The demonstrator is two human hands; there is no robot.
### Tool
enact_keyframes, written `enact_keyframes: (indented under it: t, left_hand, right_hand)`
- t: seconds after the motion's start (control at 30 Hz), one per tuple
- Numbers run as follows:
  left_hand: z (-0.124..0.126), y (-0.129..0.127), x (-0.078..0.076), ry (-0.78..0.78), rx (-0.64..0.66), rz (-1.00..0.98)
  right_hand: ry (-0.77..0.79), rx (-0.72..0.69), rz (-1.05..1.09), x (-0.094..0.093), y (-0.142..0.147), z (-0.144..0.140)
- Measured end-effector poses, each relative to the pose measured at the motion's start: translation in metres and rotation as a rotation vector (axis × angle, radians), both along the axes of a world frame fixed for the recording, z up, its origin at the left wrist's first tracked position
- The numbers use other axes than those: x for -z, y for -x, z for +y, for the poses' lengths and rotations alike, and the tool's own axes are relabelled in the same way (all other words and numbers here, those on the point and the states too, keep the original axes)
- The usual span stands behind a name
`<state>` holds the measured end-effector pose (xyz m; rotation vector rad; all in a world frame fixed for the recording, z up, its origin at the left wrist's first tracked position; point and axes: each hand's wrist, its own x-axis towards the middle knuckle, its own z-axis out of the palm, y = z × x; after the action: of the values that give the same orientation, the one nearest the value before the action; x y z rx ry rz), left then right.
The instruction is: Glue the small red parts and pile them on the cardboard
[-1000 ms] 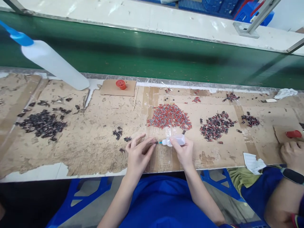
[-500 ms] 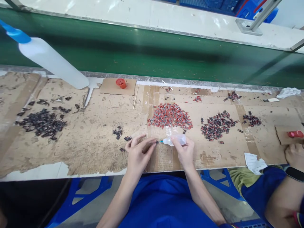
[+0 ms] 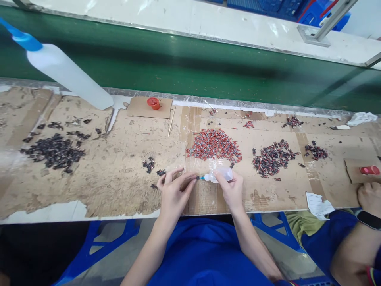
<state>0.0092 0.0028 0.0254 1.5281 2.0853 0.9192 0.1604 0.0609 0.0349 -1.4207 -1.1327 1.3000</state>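
Note:
My right hand [image 3: 231,190] is closed around a small clear squeeze bottle [image 3: 224,174], which lies nearly level with its blue needle tip pointing left. Thumb and forefinger of my left hand [image 3: 176,191] pinch a tiny dark part [image 3: 197,177], and the needle tip meets it or almost does. The part is too small to make out in detail. Beyond my hands spreads a heap of small red-and-silver parts [image 3: 212,143]. Close to my left fingers lie a few black pieces [image 3: 161,172] and a small black cluster [image 3: 148,165].
Cardboard [image 3: 119,171] covers the bench. A large white bottle [image 3: 70,75] leans at the back left, above a black heap [image 3: 55,153]. Red-black piles [image 3: 272,158] lie to the right. A red cup [image 3: 153,103] stands behind. Another person's hand [image 3: 370,196] rests at far right.
Both hands keep nearly the same pose, with the bottle tip still at the small part. The whole view has shifted very slightly.

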Motion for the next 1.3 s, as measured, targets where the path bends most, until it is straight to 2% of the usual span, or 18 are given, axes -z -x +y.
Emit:
enact_keyframes:
  t: [0.13,0.27,0.33,0.4,0.47,0.53,0.6,0.7,0.77,0.93,1.07,1.13,1.2,1.3]
  left_hand:
    - [0.001,0.0,0.0,0.014,0.0,0.002]
    - [0.002,0.003,0.005,0.01,0.019,0.002]
    - [0.003,0.004,0.007,0.012,0.029,0.014]
    - [0.003,0.005,0.007,0.01,0.026,0.038]
    - [0.003,0.005,0.008,0.001,0.026,0.059]
    - [0.003,0.004,0.009,-0.017,0.031,0.07]
    - [0.002,0.003,0.011,-0.051,0.033,0.069]
    - [0.002,0.003,0.016,-0.133,0.041,0.041]
    - [0.001,0.004,0.019,-0.195,0.06,0.001]
    - [-0.004,0.007,0.02,-0.288,-0.003,-0.057]
    - [-0.006,0.007,0.018,-0.304,-0.014,-0.106]
    - [-0.006,0.006,0.015,-0.309,-0.003,-0.145]
    - [-0.005,0.004,0.011,-0.313,0.004,-0.191]
    - [-0.003,-0.001,0.004,-0.303,-0.005,-0.265]
  right_hand:
    - [-0.001,0.021,-0.015,0.001,-0.001,0.001]
    - [-0.012,0.06,-0.083,0.001,-0.016,0.001]
    - [-0.02,0.063,-0.176,-0.001,-0.028,-0.001]
    - [-0.036,0.046,-0.369,-0.004,-0.04,-0.003]
    - [-0.131,0.071,-0.647,-0.01,-0.048,-0.004]
    - [-0.311,0.126,-0.895,-0.016,-0.049,-0.003]
    - [-0.486,0.118,-0.99,-0.021,-0.044,0.003]
    - [-0.587,-0.105,-0.912,-0.021,-0.028,0.019]
    - [-0.571,-0.257,-0.859,-0.016,-0.016,0.033]
    - [-0.465,-0.444,-0.989,-0.005,0.01,0.053]
    - [-0.447,-0.485,-1.157,-0.006,0.017,0.048]
    - [-0.456,-0.475,-1.147,-0.01,0.016,0.043]
    - [-0.466,-0.447,-1.027,-0.016,0.011,0.036]
    - [-0.469,-0.377,-0.711,-0.023,0.004,0.025]
